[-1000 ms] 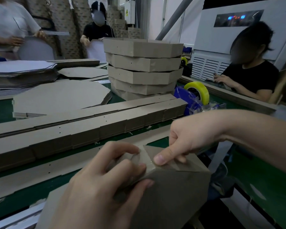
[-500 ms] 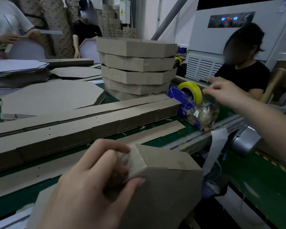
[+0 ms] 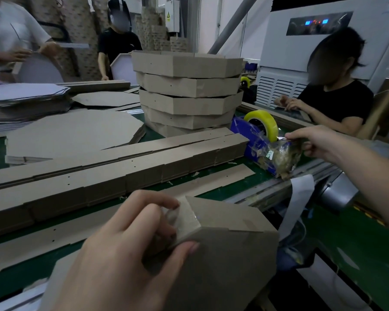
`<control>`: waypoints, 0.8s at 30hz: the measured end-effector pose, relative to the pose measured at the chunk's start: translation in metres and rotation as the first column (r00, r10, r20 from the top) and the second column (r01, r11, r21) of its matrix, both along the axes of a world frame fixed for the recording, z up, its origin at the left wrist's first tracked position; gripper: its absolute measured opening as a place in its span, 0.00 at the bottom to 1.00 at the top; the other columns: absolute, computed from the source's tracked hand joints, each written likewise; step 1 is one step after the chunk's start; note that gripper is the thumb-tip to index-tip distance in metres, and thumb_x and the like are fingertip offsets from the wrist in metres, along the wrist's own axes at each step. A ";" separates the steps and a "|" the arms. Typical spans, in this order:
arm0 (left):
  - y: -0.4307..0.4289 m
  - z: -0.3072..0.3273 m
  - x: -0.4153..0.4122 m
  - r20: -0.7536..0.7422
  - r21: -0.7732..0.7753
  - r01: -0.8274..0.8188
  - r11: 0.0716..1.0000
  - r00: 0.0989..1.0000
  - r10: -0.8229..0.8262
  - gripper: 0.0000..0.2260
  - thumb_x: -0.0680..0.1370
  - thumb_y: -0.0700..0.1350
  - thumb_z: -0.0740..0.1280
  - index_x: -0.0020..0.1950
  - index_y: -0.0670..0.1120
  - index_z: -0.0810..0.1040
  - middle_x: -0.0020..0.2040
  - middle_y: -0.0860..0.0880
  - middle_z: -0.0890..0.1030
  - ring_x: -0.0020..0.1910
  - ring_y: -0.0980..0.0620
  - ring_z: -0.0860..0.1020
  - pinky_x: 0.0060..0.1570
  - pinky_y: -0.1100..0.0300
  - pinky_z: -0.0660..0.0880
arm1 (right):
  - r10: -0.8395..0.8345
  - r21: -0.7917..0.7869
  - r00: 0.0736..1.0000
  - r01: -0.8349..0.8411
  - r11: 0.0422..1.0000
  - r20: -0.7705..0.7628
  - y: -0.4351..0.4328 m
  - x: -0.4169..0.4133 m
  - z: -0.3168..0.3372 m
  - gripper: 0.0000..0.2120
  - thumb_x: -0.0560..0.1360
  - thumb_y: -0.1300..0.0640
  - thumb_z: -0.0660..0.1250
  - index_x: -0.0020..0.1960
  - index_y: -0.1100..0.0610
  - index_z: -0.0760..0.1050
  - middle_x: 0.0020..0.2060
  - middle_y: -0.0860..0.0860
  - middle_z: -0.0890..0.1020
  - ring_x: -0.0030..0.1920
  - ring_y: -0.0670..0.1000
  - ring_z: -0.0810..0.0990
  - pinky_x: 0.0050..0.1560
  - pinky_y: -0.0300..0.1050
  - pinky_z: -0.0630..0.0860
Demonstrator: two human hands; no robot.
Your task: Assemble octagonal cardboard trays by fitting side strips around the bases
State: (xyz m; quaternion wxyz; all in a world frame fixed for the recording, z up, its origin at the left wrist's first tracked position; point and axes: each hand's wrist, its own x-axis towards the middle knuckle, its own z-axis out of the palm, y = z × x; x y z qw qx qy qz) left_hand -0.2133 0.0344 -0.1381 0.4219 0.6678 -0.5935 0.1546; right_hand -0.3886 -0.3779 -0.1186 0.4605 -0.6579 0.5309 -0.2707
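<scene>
Tray in hand (image 3: 222, 250): unfinished octagonal tray, low centre of view, tipped on edge; its side strip wraps a corner at top.
Left hand (image 3: 126, 248): closed on that corner, fingers over the strip's overlap, thumb on the outer wall.
Right hand (image 3: 317, 142): away at 2 o'clock from the tray, fingertips pinched at the tape dispenser (image 3: 259, 140); probably on the free tape end, though glare hides it.
Key relation: the joint faces 1 o'clock, towards the dispenser; the left hand is nearer.
Surroundings: strip bundles (image 3: 121, 169) run 9 to 3 o'clock beyond; finished trays (image 3: 189, 90) are stacked at 12.
</scene>
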 end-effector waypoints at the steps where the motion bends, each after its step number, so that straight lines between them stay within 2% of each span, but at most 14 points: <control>1: 0.000 0.001 -0.001 0.001 0.000 -0.004 1.000 1.000 0.004 0.12 0.67 0.59 0.69 0.34 0.53 0.71 0.52 0.63 0.78 0.42 0.63 0.79 0.36 0.64 0.74 | -0.022 0.008 1.000 0.022 1.000 -0.003 0.001 0.002 0.003 0.09 0.68 0.54 0.75 0.43 0.56 0.77 0.28 0.48 0.72 0.26 0.45 0.61 0.28 0.40 0.58; 4: 0.000 0.002 0.000 -0.033 -0.012 0.019 1.000 0.999 -0.019 0.12 0.67 0.58 0.70 0.36 0.54 0.70 0.53 0.62 0.78 0.42 0.61 0.80 0.38 0.60 0.78 | -0.097 0.027 0.995 0.096 0.995 0.022 0.004 0.007 0.009 0.12 0.66 0.56 0.78 0.42 0.56 0.75 0.28 0.48 0.74 0.27 0.45 0.63 0.29 0.39 0.64; 8: 0.001 0.003 0.000 0.003 0.044 -0.007 0.999 1.000 0.007 0.12 0.67 0.60 0.69 0.35 0.54 0.70 0.53 0.64 0.77 0.42 0.63 0.80 0.35 0.63 0.75 | -0.156 0.129 0.971 0.134 0.983 0.181 0.006 0.010 0.011 0.11 0.69 0.60 0.75 0.44 0.53 0.73 0.38 0.49 0.73 0.35 0.46 0.67 0.35 0.43 0.71; 10: -0.003 0.001 0.004 -0.049 0.063 -0.014 0.998 0.999 0.017 0.11 0.67 0.55 0.73 0.34 0.53 0.73 0.51 0.65 0.78 0.43 0.59 0.81 0.36 0.63 0.75 | -0.156 0.163 0.955 0.117 0.980 0.253 0.006 0.008 0.008 0.10 0.71 0.61 0.73 0.42 0.53 0.73 0.38 0.49 0.73 0.35 0.46 0.67 0.38 0.44 0.71; 12: -0.009 -0.003 0.008 -0.162 0.076 -0.002 0.997 0.987 0.015 0.09 0.66 0.47 0.77 0.35 0.53 0.77 0.48 0.67 0.79 0.47 0.52 0.82 0.40 0.60 0.76 | -0.138 0.172 0.931 0.083 0.982 0.338 0.007 0.004 0.004 0.08 0.73 0.61 0.72 0.42 0.54 0.73 0.38 0.49 0.73 0.35 0.45 0.66 0.41 0.44 0.71; 15: -0.005 -0.003 0.005 -0.073 -0.035 0.064 0.997 0.995 -0.066 0.11 0.66 0.54 0.74 0.37 0.55 0.72 0.56 0.61 0.77 0.44 0.53 0.82 0.40 0.53 0.80 | -0.100 0.143 0.888 0.040 0.989 0.448 0.008 -0.003 -0.006 0.07 0.74 0.62 0.70 0.42 0.54 0.73 0.36 0.48 0.74 0.34 0.44 0.67 0.41 0.44 0.71; 16: -0.003 -0.002 0.004 -0.070 -0.029 0.077 0.997 0.994 -0.079 0.11 0.66 0.56 0.73 0.37 0.55 0.71 0.57 0.60 0.77 0.44 0.54 0.82 0.39 0.52 0.80 | -0.088 0.129 0.872 0.029 0.991 0.481 0.008 -0.004 -0.010 0.07 0.74 0.62 0.69 0.42 0.54 0.73 0.35 0.48 0.73 0.33 0.44 0.67 0.41 0.43 0.70; 19: -0.001 -0.003 0.006 -0.043 -0.013 0.084 0.996 0.996 -0.084 0.11 0.66 0.58 0.72 0.37 0.56 0.71 0.57 0.61 0.76 0.44 0.56 0.81 0.39 0.54 0.80 | -0.055 0.099 0.807 -0.005 0.995 0.587 0.008 -0.009 -0.021 0.08 0.75 0.63 0.66 0.39 0.55 0.72 0.30 0.47 0.72 0.29 0.42 0.68 0.40 0.42 0.69; 24: -0.007 0.000 0.007 -0.118 -0.006 0.111 0.994 0.987 -0.111 0.10 0.66 0.57 0.72 0.37 0.57 0.72 0.55 0.63 0.77 0.45 0.54 0.82 0.41 0.54 0.80 | -0.028 0.088 0.712 -0.047 0.995 0.702 0.007 -0.013 -0.031 0.13 0.77 0.65 0.61 0.35 0.55 0.68 0.21 0.45 0.67 0.24 0.41 0.68 0.42 0.41 0.67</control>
